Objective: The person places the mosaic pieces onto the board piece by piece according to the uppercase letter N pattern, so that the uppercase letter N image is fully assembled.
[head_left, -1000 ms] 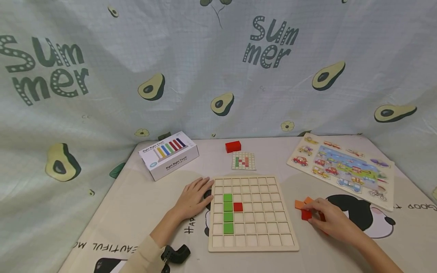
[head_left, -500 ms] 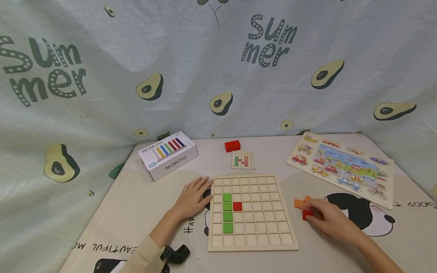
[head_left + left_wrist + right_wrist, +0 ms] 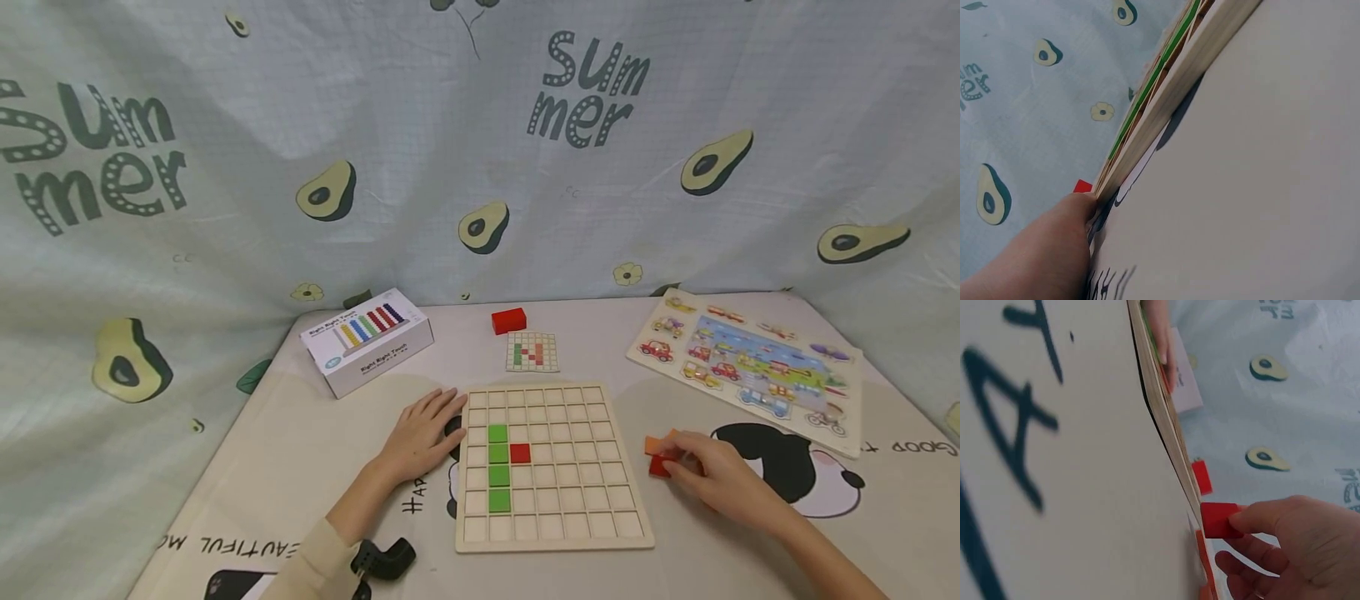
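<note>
A wooden grid board (image 3: 555,527) lies on the table, with a column of several green square tiles (image 3: 498,476) and one red tile (image 3: 520,453) in its cells. My left hand (image 3: 422,437) rests flat beside the board, fingertips at its left edge. To the right of the board, my right hand (image 3: 720,475) pinches a red square tile (image 3: 1220,520) between thumb and fingers. Orange tiles (image 3: 654,445) lie on the table just beyond it, partly hidden by the fingers. A small pattern card (image 3: 532,352) with a printed grid lies behind the board.
A red block (image 3: 509,321) stands behind the card. At the back left is a white box (image 3: 367,342) with a coloured toy printed on it. A wooden vehicle puzzle (image 3: 750,367) lies at the back right. A printed curtain (image 3: 420,125) hangs behind the table.
My right hand has picked up a red tile from beside the orange ones and shifted it slightly left, toward the board. My left hand stays in place.
</note>
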The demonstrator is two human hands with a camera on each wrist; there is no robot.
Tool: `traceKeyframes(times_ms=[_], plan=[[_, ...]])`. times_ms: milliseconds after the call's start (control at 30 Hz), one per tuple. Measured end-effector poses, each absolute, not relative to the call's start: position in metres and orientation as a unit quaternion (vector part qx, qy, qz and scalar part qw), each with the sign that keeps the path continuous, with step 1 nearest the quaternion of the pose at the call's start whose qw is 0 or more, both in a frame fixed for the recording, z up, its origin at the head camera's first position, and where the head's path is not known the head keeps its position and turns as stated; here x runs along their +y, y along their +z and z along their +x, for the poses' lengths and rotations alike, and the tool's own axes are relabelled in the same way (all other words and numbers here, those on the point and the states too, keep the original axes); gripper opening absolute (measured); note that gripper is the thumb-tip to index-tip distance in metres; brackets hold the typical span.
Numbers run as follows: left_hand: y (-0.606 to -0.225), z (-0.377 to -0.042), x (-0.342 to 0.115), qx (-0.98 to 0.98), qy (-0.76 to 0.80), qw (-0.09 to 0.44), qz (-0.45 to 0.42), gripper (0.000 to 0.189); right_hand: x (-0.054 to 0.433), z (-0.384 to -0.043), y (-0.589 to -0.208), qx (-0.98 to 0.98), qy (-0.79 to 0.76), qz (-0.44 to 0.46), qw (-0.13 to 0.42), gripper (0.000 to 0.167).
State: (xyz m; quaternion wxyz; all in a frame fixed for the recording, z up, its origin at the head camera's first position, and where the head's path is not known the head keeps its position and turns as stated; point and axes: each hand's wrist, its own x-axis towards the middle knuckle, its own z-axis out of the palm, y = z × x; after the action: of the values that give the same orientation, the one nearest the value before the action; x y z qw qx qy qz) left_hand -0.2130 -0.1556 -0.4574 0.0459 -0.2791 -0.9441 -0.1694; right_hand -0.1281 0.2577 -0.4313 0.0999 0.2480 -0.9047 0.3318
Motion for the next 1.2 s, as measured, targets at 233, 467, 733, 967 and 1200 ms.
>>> traceKeyframes(times_ms=[233, 467, 733, 967, 1200], plan=[[-0.457, -0.212, -0.156, -0.945, -0.169, 0.045, -0.276, 0.057, 0.241, -0.137, -0.43, -0.889, 0.334, 0.293, 0.112, 0.024], [-0.46, -0.212, -0.156, -0.944, -0.171, 0.049, -0.277, 0.057, 0.225, -0.141, -0.424, -0.889, 0.332, 0.301, 0.094, 0.026], [-0.458, -0.212, -0.156, -0.944, -0.172, 0.049, -0.276, 0.056, 0.206, -0.152, -0.421, -0.882, 0.331, 0.323, 0.085, 0.029], [-0.46, -0.214, -0.156, -0.944, -0.167, 0.048, -0.28, 0.057, 0.186, -0.155, -0.419, -0.882, 0.342, 0.32, 0.052, 0.025], [-0.46, -0.214, -0.157, -0.944, -0.169, 0.05, -0.279, 0.057, 0.168, -0.159, -0.421, -0.868, 0.36, 0.34, 0.035, 0.021]])
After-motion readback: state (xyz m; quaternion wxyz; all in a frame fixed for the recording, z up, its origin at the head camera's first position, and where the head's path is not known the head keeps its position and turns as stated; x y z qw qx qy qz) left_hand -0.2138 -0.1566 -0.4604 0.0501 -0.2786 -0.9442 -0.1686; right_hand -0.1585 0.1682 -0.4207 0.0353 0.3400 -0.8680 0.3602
